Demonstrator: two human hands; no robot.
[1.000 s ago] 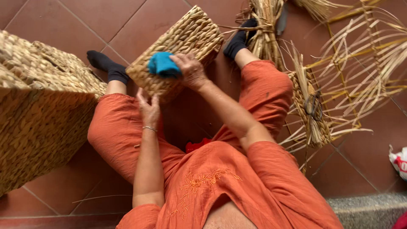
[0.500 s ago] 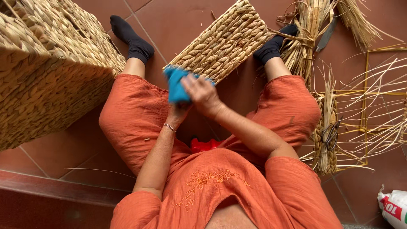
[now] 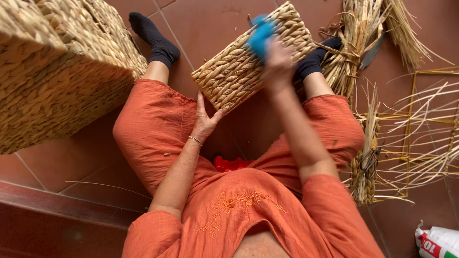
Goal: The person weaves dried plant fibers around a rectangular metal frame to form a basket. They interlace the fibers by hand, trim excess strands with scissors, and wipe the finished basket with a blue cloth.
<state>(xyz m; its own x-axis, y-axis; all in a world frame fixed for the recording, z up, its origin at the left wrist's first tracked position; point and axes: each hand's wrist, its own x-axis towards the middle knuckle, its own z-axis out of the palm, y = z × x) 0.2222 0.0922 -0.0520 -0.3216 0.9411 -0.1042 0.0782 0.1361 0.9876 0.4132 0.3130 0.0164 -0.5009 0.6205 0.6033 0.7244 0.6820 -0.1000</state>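
From my remote seat I look straight down on a seated person in orange clothes, legs spread on a red tiled floor [image 3: 210, 28]. A small woven basket [image 3: 239, 67] sits tilted in the upper centre of the frame, between the two dark-socked feet.

Left hand [image 3: 206, 119]: forearm runs up from the lower centre, wrist with a thin bracelet, palm set against the near lower edge of the small woven basket, thumb hooked out to the right along its corner. Fingers lie flat and spread; I read this grip as open, a bracing hold and no more.

Right hand [image 3: 277, 64]: arm stretched almost straight toward the top of the frame, crossing the right thigh. The hand is motion-blurred. Its grip is closed around a blue cloth [image 3: 260, 36], which presses on the basket's upper face near its far right corner.

Around them: a large woven basket [image 3: 57, 71] fills the upper left, close to the left leg. At upper right lie bundles of dried straw [image 3: 356, 52]. A wire frame [image 3: 411, 134] with loose strands sits at the right edge, scissors [image 3: 369, 160] resting on a straw bundle just beside the right knee. A white bag [image 3: 437, 241] shows in the lower right corner.
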